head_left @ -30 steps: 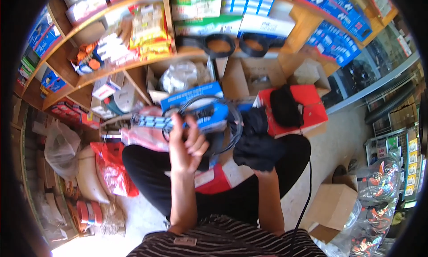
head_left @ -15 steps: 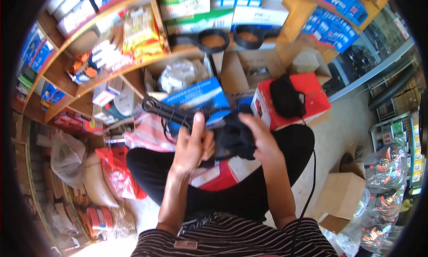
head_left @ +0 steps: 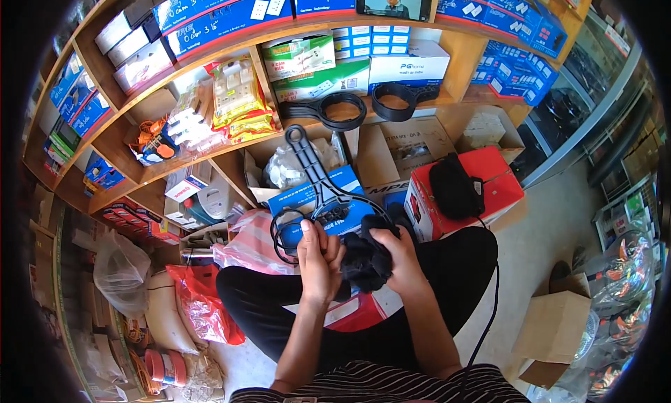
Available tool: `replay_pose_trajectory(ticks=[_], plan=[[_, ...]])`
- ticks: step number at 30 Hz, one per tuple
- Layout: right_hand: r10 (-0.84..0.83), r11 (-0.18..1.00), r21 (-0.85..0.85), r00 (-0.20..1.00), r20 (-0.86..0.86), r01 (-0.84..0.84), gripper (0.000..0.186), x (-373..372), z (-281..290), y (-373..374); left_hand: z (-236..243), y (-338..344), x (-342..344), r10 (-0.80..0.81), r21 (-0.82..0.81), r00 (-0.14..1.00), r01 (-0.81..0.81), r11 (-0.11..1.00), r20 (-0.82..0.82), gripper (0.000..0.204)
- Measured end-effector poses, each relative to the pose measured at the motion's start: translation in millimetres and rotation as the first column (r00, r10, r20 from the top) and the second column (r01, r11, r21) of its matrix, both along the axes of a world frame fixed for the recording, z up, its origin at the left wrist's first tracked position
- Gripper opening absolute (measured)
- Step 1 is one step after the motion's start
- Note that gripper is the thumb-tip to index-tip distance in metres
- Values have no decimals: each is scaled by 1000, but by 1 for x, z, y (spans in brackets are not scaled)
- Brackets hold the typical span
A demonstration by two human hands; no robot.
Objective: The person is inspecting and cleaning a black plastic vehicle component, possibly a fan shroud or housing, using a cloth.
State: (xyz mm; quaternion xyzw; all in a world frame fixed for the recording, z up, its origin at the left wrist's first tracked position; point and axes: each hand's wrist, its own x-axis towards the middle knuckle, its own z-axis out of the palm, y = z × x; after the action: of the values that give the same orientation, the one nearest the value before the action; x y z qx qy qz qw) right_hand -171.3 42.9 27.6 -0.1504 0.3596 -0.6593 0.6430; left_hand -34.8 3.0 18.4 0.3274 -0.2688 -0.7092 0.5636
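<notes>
Between my two hands is a black plastic ring-headed wrench (head_left: 307, 167), its slotted handle pointing up and away. My left hand (head_left: 320, 265) is closed, fingers curled at the left of the wrench's ring, which they partly hide. A thin black loop (head_left: 274, 235) hangs just left of these fingers; whether they hold it too is unclear. My right hand (head_left: 401, 258) is closed on a bunched black cloth (head_left: 365, 255), pressed against the right side of the ring. Both hands are above my lap, over a red and white box (head_left: 356, 313).
Two similar black ring wrenches (head_left: 342, 111) lie on the shelf edge ahead. A red box (head_left: 498, 183) bearing a black pouch (head_left: 454, 186) stands right of a blue box (head_left: 297, 197). A phone (head_left: 393, 3) leans on the upper shelf. A black cord (head_left: 495, 298) runs down at right.
The wrench has turned, its handle swinging from pointing left to pointing up and away. Both hands sit lower in view, and the view has tilted up to show more shelf.
</notes>
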Motion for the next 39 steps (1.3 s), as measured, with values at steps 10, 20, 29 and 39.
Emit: replay_pose_trajectory(ticks=[10,20,29,39], plan=[[-117,989,6,804,-584,148,15,-8,8,-6,-1,18,4,-56,-154,956,104,983,288,52],[-551,828,-234,817,-170,510,32,63,-26,10,0,5,-30,286,105,943,-272,957,-168,49],[-395,918,-341,387,-833,203,33,-1,7,-13,-4,11,19,-203,-70,969,214,974,140,50],[-396,915,-236,845,-360,327,36,66,-40,5,5,-10,-8,194,139,970,-175,975,-143,48]])
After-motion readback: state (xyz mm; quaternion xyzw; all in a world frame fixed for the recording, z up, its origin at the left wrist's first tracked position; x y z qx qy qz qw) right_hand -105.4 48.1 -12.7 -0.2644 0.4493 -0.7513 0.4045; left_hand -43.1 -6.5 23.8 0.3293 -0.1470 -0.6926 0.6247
